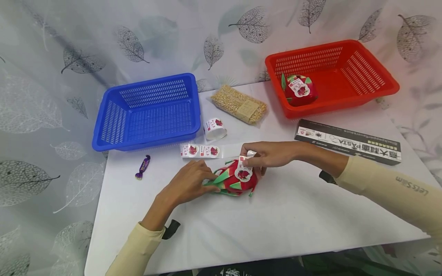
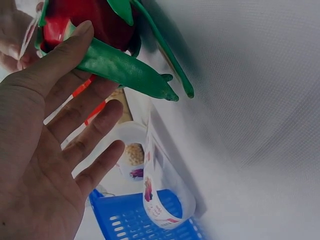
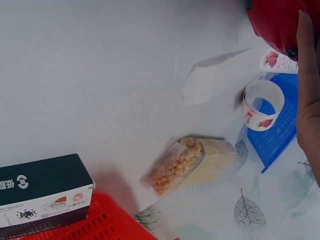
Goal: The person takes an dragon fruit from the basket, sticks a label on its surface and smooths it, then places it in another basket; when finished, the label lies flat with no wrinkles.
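Note:
A red dragon fruit (image 1: 226, 181) with green leaf tips lies on the white table in front of the person. The left hand (image 1: 190, 181) pinches a green leaf tip (image 2: 125, 75) at its left end between thumb and fingers, the other fingers spread. At the fruit's other end, the right hand (image 1: 271, 154) pinches the upper end of a white sticker (image 1: 243, 174) with a dragon fruit picture. The sticker lies over the red skin. Just behind, a strip of stickers (image 1: 200, 151) lies near its sticker roll (image 1: 215, 129).
A blue basket (image 1: 146, 145) stands back left. The red basket (image 1: 331, 107) at back right holds another stickered dragon fruit (image 1: 299, 90). A bag of yellow grains (image 1: 238, 104) lies between the baskets. Also there are a black pasta box (image 1: 348, 142) and a purple wrapped candy (image 1: 142, 167).

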`<state>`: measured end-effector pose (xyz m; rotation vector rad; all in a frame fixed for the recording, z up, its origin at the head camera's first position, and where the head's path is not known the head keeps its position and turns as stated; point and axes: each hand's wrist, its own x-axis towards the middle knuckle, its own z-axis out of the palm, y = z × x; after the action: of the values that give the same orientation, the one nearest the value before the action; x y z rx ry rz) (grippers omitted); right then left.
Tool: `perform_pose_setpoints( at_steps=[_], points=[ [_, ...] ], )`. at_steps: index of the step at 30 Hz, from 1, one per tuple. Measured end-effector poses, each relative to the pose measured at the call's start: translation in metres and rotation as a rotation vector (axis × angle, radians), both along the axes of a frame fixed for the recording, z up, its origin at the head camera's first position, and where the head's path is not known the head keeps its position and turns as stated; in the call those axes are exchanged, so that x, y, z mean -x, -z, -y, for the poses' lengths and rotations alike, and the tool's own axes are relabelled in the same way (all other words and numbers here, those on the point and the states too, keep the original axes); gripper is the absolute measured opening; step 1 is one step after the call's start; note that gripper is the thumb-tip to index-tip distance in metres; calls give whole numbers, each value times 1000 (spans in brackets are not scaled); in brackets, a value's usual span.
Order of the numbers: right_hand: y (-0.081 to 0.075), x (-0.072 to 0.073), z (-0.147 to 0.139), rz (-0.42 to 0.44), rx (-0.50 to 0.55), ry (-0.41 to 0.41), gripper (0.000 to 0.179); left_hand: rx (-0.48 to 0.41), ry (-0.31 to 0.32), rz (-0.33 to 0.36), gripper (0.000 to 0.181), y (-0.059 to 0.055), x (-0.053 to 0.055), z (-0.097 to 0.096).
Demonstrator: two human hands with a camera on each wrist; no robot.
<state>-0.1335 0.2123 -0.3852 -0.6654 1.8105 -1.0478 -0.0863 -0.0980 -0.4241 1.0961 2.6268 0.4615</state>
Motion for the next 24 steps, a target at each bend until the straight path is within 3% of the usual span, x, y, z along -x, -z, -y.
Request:
perform_pose_setpoints(
  at_steps=[7, 10, 19, 24],
  points=[
    [-3, 5, -2, 75, 27, -14, 32, -3, 6, -9, 36, 0, 1, 0],
    [-3, 5, -2, 67, 22, -24, 31, -2, 5, -9, 36, 0, 1, 0],
    [7, 5, -2, -161, -2, -44, 21, 6, -3, 6, 36, 1, 0, 0],
    [10, 6, -1, -241, -16, -33, 21, 10, -2, 4, 36, 1, 0, 1]
  ],
)
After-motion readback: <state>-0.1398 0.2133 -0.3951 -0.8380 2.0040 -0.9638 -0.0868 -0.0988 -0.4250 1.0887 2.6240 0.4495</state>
